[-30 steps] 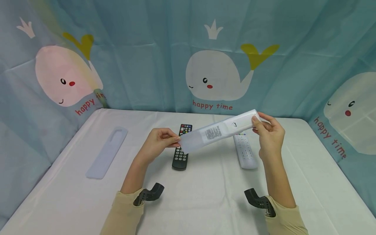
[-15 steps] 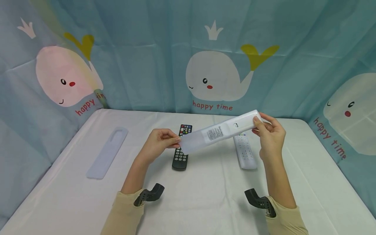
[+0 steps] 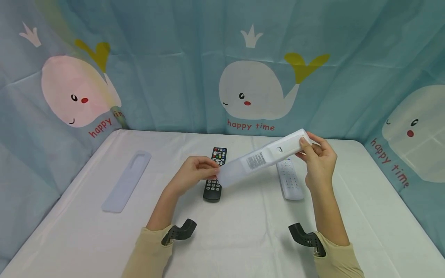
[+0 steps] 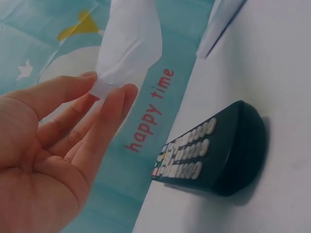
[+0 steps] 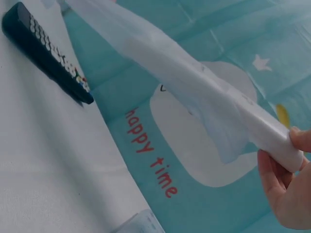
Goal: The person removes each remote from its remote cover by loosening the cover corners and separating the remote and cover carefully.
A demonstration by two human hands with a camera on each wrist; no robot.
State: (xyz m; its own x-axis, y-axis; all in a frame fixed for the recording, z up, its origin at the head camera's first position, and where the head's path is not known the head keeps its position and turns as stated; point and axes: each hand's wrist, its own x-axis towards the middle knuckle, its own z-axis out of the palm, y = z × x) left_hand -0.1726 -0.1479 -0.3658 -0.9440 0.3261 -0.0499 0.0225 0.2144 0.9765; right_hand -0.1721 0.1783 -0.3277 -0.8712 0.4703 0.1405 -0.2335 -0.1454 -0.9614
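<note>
I hold a white remote in a translucent silicone sleeve [image 3: 264, 157] in the air over the table, tilted up to the right. My left hand [image 3: 198, 172] pinches the sleeve's loose lower end [image 4: 127, 46] between thumb and fingers. My right hand [image 3: 318, 156] grips the remote's upper end [image 5: 277, 138]. Below them a black remote [image 3: 215, 173] [image 4: 214, 150] [image 5: 46, 56] lies on the white table [image 3: 243, 231], and a white remote [image 3: 290, 179] lies to its right.
A second pale silicone sleeve [image 3: 126, 180] lies flat at the table's left. A teal whale-print cloth [image 3: 250, 88] hangs behind and at both sides. Black wrist camera mounts [image 3: 179, 231] sit on both beige sleeves near the front edge.
My left hand has slid a little to the right and down along the sleeve's end. The right hand and the remote have stayed almost still.
</note>
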